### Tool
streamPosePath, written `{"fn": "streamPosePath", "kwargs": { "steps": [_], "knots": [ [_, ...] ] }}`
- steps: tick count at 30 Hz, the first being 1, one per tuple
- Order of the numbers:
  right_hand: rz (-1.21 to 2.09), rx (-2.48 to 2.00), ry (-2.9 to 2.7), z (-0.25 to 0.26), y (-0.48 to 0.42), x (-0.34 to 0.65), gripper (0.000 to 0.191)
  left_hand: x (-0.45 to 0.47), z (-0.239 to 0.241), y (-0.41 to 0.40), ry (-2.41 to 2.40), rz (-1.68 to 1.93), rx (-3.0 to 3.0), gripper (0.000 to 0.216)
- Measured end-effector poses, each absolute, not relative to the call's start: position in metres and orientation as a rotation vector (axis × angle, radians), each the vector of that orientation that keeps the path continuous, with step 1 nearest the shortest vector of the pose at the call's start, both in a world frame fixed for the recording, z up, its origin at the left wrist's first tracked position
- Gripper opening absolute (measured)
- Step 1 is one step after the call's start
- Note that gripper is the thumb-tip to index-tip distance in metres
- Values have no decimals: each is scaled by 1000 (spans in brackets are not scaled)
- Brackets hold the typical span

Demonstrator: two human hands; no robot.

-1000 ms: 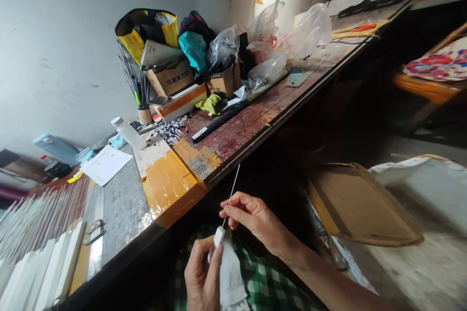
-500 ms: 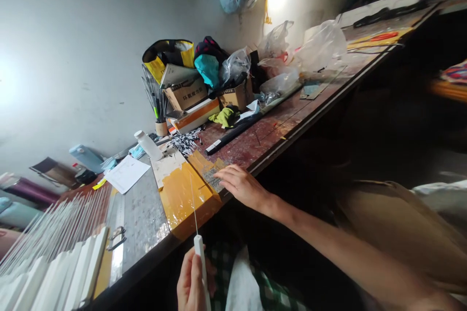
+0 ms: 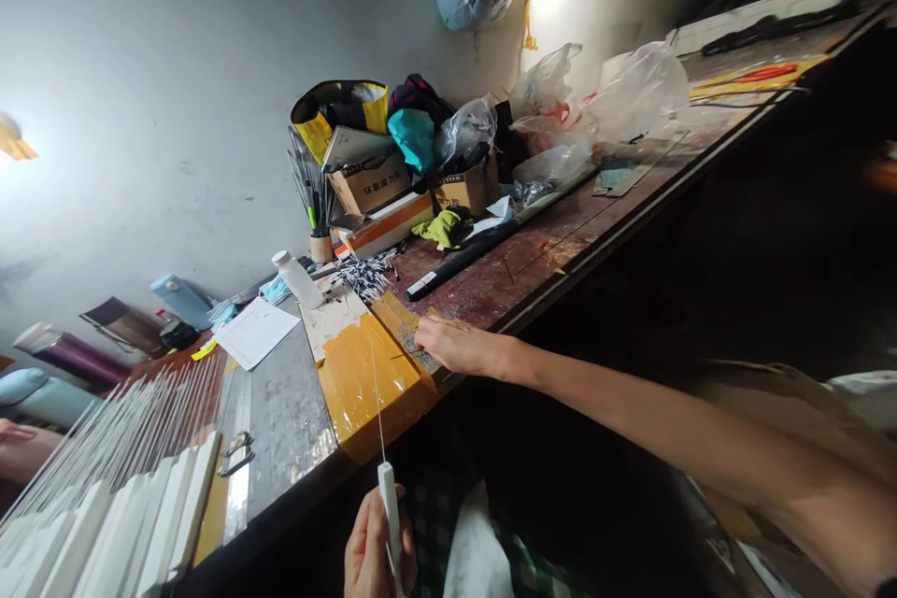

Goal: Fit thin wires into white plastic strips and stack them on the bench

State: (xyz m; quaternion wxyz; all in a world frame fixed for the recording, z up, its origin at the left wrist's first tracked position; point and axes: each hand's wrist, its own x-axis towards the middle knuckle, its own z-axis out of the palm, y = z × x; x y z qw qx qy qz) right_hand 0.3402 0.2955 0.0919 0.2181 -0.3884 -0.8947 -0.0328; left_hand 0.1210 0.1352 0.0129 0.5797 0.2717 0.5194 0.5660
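My left hand is closed around a white square-sided handle with a long thin rod sticking up from its end. The rod stands in front of a block covered in shiny orange-yellow tape at the bench edge. Beyond that block, my right hand is down at a patch of tiny grey pieces, fingertips drawn together. What they pinch, if anything, is too small to see. A thin dark stick lies beside those fingers.
Many white handles with thin rods lie in a row at the left. Behind the block are a white bottle, a pile of black-and-white small parts and a long black tube. Boxes and plastic bags stand along the wall.
My right hand's fingers have gone from stretched out to bent and drawn together over the tiny pieces. My left hand keeps its hold on the white handle. The view has shifted slightly.
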Motion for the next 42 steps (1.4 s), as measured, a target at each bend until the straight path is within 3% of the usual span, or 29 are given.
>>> {"fn": "streamPosePath", "kwargs": {
  "steps": [5,11,15,21,25,32,39,42],
  "knots": [
    [-167,-1106,-2465,97,291,334,36,117,8,135,1199,1321,624,52],
    [-94,-1097,-2362,114,263,338,19,110,16,129,1157,1291,594,50],
    [108,-1039,-2342,115,228,333,20,108,29,121,1050,1257,613,47],
    [787,-759,-2249,108,181,314,22,109,36,116,1016,1186,672,44],
    [944,-743,-2264,110,172,311,27,107,34,115,1061,1192,707,45],
    [1053,-867,-2256,116,171,312,24,113,33,111,1240,1381,743,32],
    [1706,-1192,-1778,98,157,298,12,126,25,113,1460,1840,1034,25],
    [1438,-1212,-1879,98,169,309,11,123,16,115,1473,2000,1116,21]
  ]
}}
